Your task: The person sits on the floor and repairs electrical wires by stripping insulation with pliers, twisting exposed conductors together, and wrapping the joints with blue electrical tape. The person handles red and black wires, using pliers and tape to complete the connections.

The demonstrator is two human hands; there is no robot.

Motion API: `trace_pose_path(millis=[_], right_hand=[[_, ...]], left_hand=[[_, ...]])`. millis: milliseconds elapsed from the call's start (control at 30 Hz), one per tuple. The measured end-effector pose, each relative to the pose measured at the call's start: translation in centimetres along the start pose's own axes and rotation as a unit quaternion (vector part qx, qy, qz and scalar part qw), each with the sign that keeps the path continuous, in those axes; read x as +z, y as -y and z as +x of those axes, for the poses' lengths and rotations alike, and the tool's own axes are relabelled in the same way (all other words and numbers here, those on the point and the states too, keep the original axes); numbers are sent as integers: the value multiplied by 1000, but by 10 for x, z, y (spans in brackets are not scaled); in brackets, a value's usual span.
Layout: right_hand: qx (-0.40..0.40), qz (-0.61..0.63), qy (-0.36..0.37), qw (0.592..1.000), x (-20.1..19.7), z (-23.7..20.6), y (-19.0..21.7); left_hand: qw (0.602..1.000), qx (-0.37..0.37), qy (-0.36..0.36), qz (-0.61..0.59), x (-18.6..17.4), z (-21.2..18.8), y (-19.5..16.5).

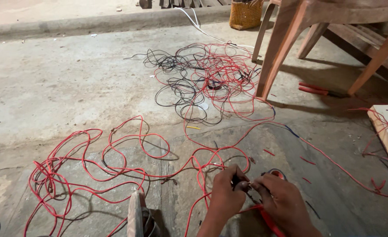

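my left hand and right hand pinch a red wire end together, fingertips pressed tight. the woven basket sits far off by the chair; can't tell its contents.

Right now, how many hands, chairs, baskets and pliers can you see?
Hands: 2, left hand and right hand
Chairs: 1, brown plastic chair
Baskets: 1, woven basket
Pliers: 1, red-handled pliers
Total: 5
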State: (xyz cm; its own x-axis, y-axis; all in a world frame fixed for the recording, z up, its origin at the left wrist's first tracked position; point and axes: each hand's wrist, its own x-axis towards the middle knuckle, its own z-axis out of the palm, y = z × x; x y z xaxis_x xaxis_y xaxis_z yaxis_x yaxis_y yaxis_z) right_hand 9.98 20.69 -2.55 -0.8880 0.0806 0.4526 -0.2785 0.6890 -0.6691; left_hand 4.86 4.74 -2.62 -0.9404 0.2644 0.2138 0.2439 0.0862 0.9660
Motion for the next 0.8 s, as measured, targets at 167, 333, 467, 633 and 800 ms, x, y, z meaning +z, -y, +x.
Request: trace_pose_path(millis=[167,333,467,633,800], right_hand=[[329,210,40,920,11,2,-29],[471,439,100,758,5,6,-49],[336,284,66,896,-7,10,-41],[239,243,96,935,-15,18,-24],[233,238,106,937,-17,19,-18]], left_hand=[[936,303,-57,167,-11,-9,-32],[925,325,-37,191,-13,-9,-29],[984,40,128,-119,-15,4,-9],[932,-109,203,-280,-23,7,8],[924,-177,207,-268,-20,5,18]])
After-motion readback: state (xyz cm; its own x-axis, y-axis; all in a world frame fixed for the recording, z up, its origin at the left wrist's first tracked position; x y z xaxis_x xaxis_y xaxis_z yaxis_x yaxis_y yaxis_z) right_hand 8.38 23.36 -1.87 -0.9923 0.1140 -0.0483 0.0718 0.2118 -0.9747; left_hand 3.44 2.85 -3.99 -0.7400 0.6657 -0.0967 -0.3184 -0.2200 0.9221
